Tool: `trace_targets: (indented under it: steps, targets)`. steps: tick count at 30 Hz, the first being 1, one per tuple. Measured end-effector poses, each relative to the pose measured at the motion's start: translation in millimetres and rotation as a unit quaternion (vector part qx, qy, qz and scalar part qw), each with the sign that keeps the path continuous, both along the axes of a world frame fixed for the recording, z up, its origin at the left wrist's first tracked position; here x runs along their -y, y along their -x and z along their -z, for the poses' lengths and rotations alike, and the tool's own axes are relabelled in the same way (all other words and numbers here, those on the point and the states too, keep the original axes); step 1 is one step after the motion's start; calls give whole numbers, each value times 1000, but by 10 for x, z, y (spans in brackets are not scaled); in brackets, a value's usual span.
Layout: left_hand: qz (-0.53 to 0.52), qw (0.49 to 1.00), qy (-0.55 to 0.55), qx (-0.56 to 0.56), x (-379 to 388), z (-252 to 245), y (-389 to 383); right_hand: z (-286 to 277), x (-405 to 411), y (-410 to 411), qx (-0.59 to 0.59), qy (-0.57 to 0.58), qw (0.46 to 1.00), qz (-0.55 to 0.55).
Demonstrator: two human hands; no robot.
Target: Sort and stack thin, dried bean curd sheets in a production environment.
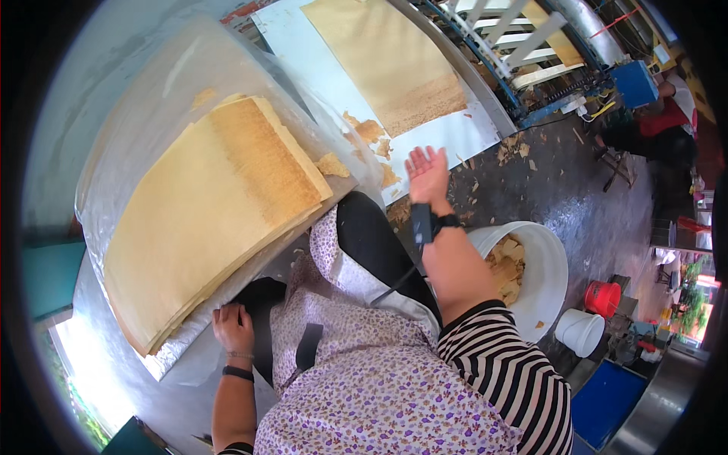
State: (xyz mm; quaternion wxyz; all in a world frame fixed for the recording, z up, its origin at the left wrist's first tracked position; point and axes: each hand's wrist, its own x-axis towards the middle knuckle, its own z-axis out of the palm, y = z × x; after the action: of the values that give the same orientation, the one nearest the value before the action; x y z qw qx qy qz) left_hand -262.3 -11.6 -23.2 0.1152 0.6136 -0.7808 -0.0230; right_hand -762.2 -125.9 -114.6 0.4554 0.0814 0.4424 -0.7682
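My left hand (232, 328) rests with curled fingers by my knee, just below the near edge of a stack of large thin tan sheets (199, 210); whether it grips anything cannot be told. That stack, browner along one end, lies on clear plastic sheeting (153, 102). My right hand (427, 172) is raised palm up, fingers apart and holding nothing, near the corner of a white board (472, 136). One large tan sheet (392, 62) with a brown, rough-looking end lies on that board. Broken brown flakes (369, 131) lie between the stack and the sheet.
A white tub (551, 267) holding broken tan pieces stands right of my right arm. Beyond it are a red bucket (603, 299) and a white bucket (580, 333). A slatted metal machine (512, 40) is at the upper right. Scraps litter the floor. A person (654, 131) sits at far right.
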Motion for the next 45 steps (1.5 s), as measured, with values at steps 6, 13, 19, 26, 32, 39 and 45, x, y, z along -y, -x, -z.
trace_targets:
  steps: [6, 13, 19, 26, 32, 39, 45]
  targets:
    - [-13, 1000, -22, 10, 32, -13, 44, 143, 468, 819, 68, -27, 997, 22]
    - [-18, 999, -35, 22, 45, 32, 13, 149, 802, 1056, 115, -87, 990, 13]
    - [-37, 996, -63, 41, 75, -2, 73, 242, 1037, 1387, 107, -163, 978, -77]
    - [-41, 996, -71, 42, 86, 46, 9, 113, 1173, 1303, 18, -256, 958, -124]
    - [-57, 994, -84, 41, 81, -16, 54, 257, 1308, 1152, 8, -56, 998, -17]
    - [-58, 997, -55, 10, 93, -28, 55, 342, 1360, 1174, -31, -166, 971, -167]
    - [-34, 997, -49, 43, 112, -53, 122, 85, 996, 947, -9, -161, 954, -254]
